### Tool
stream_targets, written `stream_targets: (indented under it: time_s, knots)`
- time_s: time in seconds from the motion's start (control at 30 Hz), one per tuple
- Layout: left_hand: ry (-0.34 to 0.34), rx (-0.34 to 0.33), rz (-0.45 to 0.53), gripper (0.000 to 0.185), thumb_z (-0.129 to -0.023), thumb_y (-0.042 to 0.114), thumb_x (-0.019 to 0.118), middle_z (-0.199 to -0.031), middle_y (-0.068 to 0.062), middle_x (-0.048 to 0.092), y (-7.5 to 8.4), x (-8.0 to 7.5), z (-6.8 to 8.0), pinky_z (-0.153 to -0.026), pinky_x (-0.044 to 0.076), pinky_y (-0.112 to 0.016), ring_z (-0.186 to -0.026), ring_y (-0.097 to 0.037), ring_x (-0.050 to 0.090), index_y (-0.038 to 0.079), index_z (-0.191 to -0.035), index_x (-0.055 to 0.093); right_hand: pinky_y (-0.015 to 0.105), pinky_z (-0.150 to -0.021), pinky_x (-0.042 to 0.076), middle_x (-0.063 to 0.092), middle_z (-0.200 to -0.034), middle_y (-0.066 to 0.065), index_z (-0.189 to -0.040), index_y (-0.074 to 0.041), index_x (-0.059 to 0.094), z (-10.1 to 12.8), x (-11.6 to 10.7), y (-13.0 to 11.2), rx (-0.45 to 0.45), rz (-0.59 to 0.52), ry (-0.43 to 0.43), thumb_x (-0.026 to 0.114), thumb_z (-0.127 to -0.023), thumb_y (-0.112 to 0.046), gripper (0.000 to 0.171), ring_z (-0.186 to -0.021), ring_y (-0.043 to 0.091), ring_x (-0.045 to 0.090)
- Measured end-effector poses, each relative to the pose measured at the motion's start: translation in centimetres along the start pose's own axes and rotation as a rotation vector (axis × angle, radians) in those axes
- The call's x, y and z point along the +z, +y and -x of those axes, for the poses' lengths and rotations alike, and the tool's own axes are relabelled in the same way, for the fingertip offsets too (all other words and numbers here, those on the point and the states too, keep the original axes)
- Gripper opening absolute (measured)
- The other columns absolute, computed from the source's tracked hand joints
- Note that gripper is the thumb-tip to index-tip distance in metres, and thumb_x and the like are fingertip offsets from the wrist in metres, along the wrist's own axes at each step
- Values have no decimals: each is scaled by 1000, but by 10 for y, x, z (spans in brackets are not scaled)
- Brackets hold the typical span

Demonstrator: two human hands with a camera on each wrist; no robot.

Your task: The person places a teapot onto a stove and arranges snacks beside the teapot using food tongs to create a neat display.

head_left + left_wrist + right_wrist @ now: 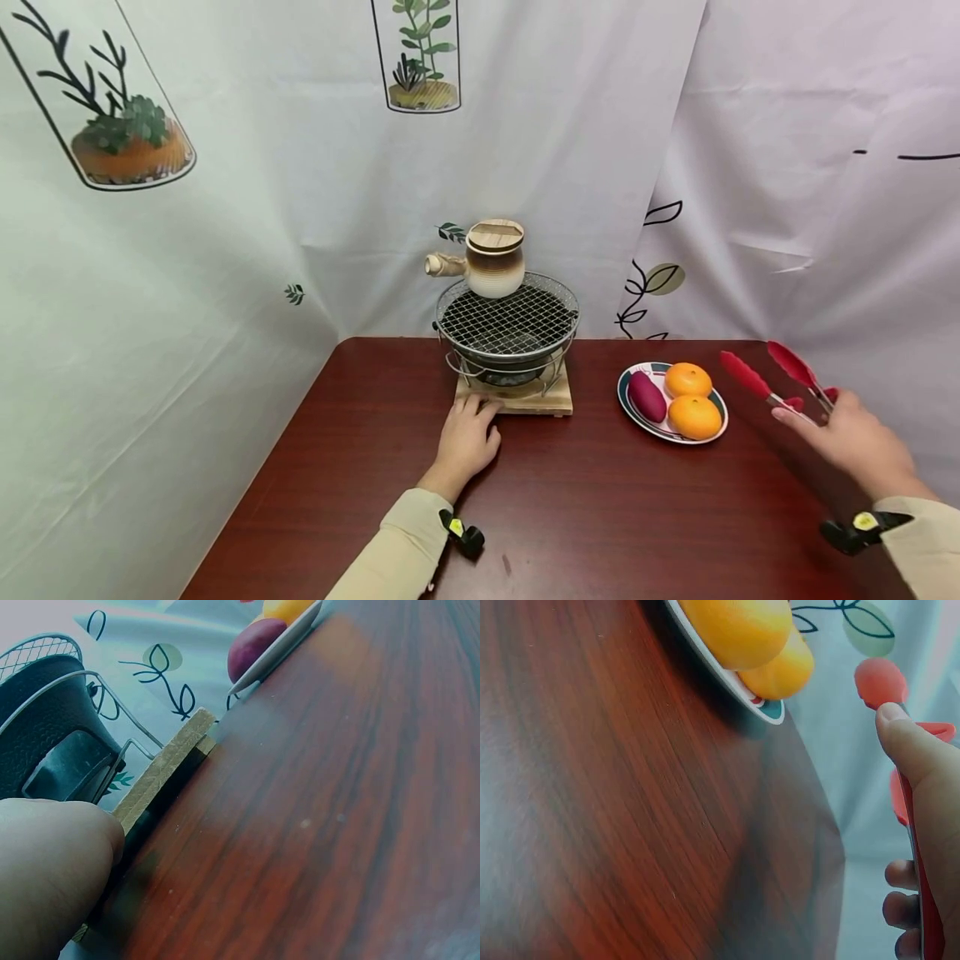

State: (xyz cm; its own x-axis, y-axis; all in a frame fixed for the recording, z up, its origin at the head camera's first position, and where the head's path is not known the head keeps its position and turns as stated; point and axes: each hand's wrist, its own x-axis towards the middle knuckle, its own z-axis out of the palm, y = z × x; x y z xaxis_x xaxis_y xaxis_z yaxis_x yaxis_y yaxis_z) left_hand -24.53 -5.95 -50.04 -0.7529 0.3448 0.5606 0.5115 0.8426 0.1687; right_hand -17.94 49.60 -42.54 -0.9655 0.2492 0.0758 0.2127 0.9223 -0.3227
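A dark red wooden tabletop (570, 500) stands against white curtains printed with plants. The left hand (467, 442) lies flat with relaxed fingers, touching the wooden base (525, 402) under the mesh-topped grill (507, 321), which carries a lidded clay pot (493, 258). Right of it, a plate (637, 412) holds a purple sweet potato (647, 396) and two oranges (688, 380). The right hand (855, 442) grips red tongs (772, 375), their tips spread, just beside the plate.

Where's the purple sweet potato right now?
Head view, right of centre: the purple sweet potato lies on the plate, left of the two oranges.
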Motion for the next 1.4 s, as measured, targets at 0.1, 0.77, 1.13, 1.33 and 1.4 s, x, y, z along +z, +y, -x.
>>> stream_targets:
  time_s: [0.1, 0.77, 1.13, 1.33, 1.4]
  knots:
    - [-5, -5, 0, 36, -84, 14, 68, -121, -10, 62, 0, 1, 0, -102, 45, -49, -115, -35, 56, 15, -120, 72, 44, -49, 43, 54, -83, 30, -123, 22, 28, 4, -5, 0, -23, 10, -2, 58, -89, -69, 102, -66, 39, 56]
    - [16, 4, 14, 36, -82, 12, 69, -119, -11, 63, -2, 2, 0, -101, 45, -50, -114, -36, 56, 14, -118, 73, 52, -55, 49, 55, -98, 36, -133, 20, 25, 33, -26, -14, -224, 121, -51, 68, -85, -64, 105, -71, 38, 58]
    - [-2, -5, 13, 36, -84, 13, 69, -122, -11, 62, -2, 1, -1, -102, 44, -50, -116, -35, 55, 15, -120, 72, 51, -56, 51, 63, -88, 20, -132, 16, 36, 37, -21, -17, -295, 142, -87, 71, -84, -61, 97, -71, 31, 60]
    - [-10, -12, 25, 36, -84, 13, 69, -123, -12, 62, 0, -1, 0, -103, 44, -50, -117, -36, 55, 14, -120, 72, 45, -55, 49, 65, -90, 12, -133, 10, 39, 42, -16, -19, -327, 129, -99, 73, -84, -60, 92, -72, 25, 61]
    - [-10, -11, 27, 36, -84, 13, 69, -123, -12, 62, 0, -1, 0, -103, 44, -50, -117, -36, 55, 14, -120, 72, 44, -55, 48, 66, -91, 12, -133, 10, 40, 43, -14, -20, -329, 126, -101, 74, -83, -60, 92, -72, 24, 61]
